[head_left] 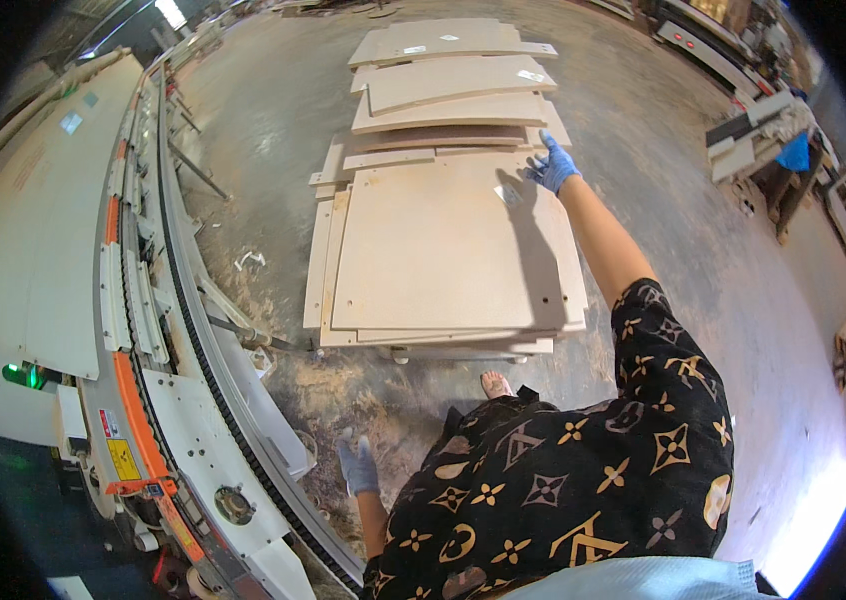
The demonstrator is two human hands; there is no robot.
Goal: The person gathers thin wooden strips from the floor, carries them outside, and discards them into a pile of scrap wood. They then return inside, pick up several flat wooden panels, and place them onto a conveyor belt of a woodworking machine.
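Observation:
A stack of pale wooden boards [433, 250] lies in front of me, the top one broad and flat with small drilled holes and a white label [507, 194]. My right hand [553, 167], in a blue glove, is stretched out at the right edge of the stack, fingers apart and nothing held. Whether it touches a board I cannot tell. My arm's shadow falls across the top board. Low on the left hangs my left hand [357, 465], in a pale blue glove, its fingers extended and holding nothing. Farther back, more labelled boards [453, 85] overlap in an uneven pile.
A long machine with an orange guard [126, 395] and a black chain track [205, 365] runs along my left. A large pale panel [53, 230] lies on it. White scraps [250, 260] are on the floor. Offcuts [743, 145] are piled at the right.

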